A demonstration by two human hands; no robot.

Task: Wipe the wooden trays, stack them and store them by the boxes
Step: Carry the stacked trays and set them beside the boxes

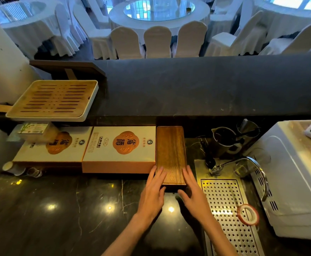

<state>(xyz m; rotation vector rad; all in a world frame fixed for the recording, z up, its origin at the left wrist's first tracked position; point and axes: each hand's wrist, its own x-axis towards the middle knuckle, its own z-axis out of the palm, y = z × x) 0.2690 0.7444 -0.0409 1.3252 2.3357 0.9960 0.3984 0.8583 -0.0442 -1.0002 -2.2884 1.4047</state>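
A stack of dark wooden trays [170,152] lies lengthwise on the black marble counter, its left side against a white and orange box [119,148]. A second such box [55,146] sits further left. My left hand [153,191] rests with fingers spread on the stack's near left corner. My right hand [192,189] lies on the near right corner, thumb at the front edge. Both hands press flat against the stack rather than closing around it.
A slatted bamboo tray in a white frame [54,99] sits raised at the left. A perforated metal drain grid [228,215] with a tape roll [248,214], a tap [243,163] and metal jugs [226,140] lie to the right, beside a white appliance [295,182].
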